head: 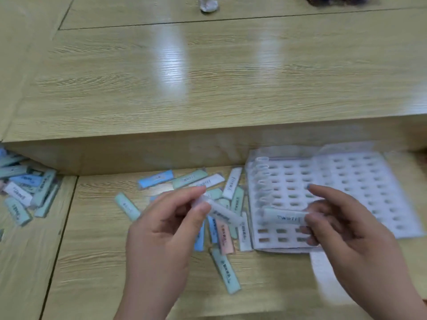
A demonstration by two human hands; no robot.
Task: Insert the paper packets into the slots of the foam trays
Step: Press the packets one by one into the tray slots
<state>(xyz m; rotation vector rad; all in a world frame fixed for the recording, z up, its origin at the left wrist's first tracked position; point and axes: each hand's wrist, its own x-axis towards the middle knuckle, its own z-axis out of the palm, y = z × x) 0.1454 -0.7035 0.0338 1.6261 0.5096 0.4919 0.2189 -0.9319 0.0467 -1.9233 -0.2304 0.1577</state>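
Note:
My left hand (pixel 166 229) pinches a pale paper packet (pixel 221 212) between thumb and fingers, above a loose pile of packets (pixel 217 225). My right hand (pixel 346 229) holds another light packet (pixel 285 217) with printed text, over the near left part of a white foam tray (pixel 288 179). That tray has rows of small slots, and several packets stand in its left column (pixel 262 176). A second white foam tray (pixel 369 181) lies beside it on the right, partly overlapped. The picture is blurred.
Blue, green, white and pink packets are scattered across the lower wooden desk surface (pixel 115 250). A second heap of packets (pixel 25 188) lies at the far left. A raised wooden ledge (pixel 161 155) borders the back. A crumpled white object (pixel 209 5) sits far away.

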